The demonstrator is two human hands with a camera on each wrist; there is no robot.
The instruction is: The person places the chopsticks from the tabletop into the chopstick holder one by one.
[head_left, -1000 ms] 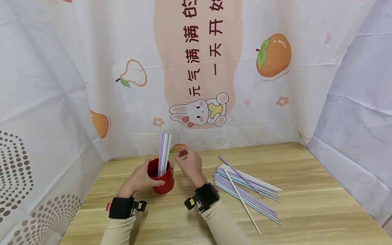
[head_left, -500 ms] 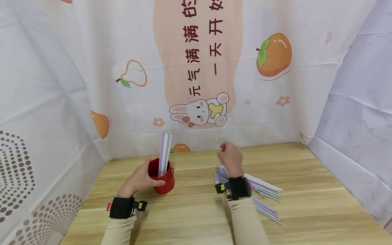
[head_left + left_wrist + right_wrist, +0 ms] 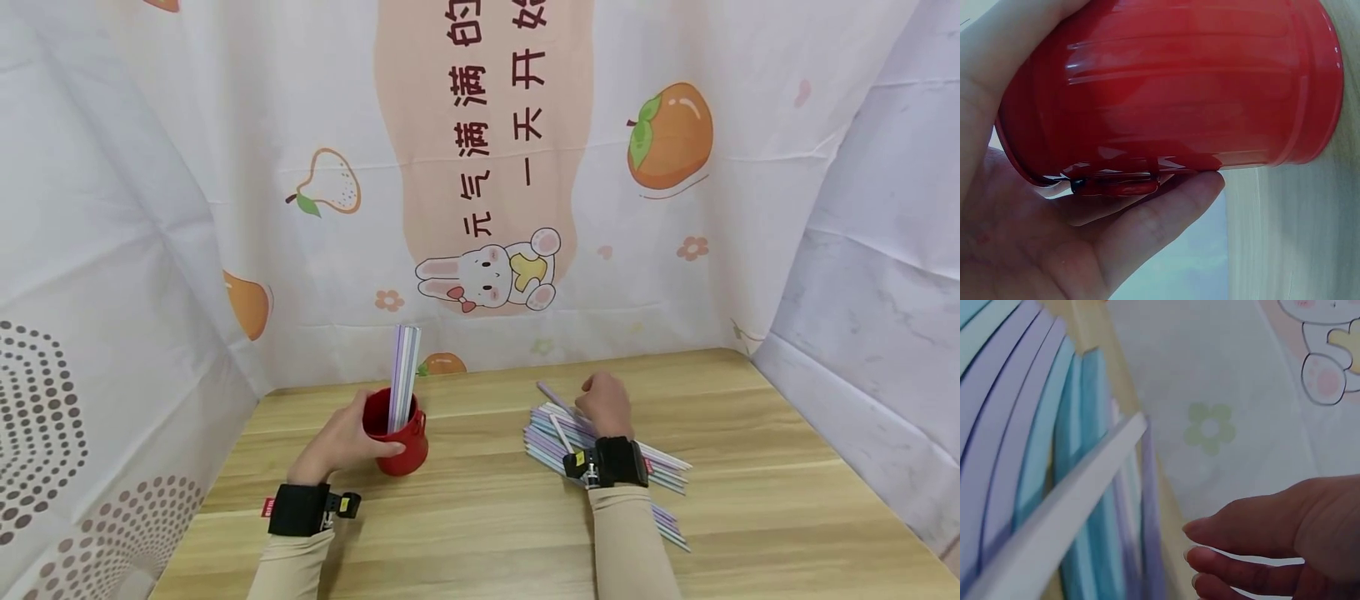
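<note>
My left hand [image 3: 337, 442] holds a small red bucket [image 3: 403, 460] at its rim, fingers and thumb round opposite sides. Several slim purple, white and bluish sticks [image 3: 403, 375] stand in it, leaning slightly right. In the left wrist view the bucket's ribbed wall [image 3: 1185, 94] and a small side loop [image 3: 1116, 187] show. My right hand [image 3: 606, 406] is over the far side of a pile of pastel sticks [image 3: 543, 444]. The right wrist view shows its thumb and fingers [image 3: 1241, 528] extended beside a purple stick [image 3: 1151, 537], apart from it, holding nothing. A white stick [image 3: 1066, 500] crosses the pile.
The pile lies on the right of a wood-grain table [image 3: 480, 517], partly hidden by my right wrist and its camera strap. Behind the table hangs a printed white cloth [image 3: 330, 267]. More cloth [image 3: 112, 292] walls off the left side.
My right hand has moved right from beside the bucket to the pile of sticks. My left hand and the bucket with its sticks have stayed in place.
</note>
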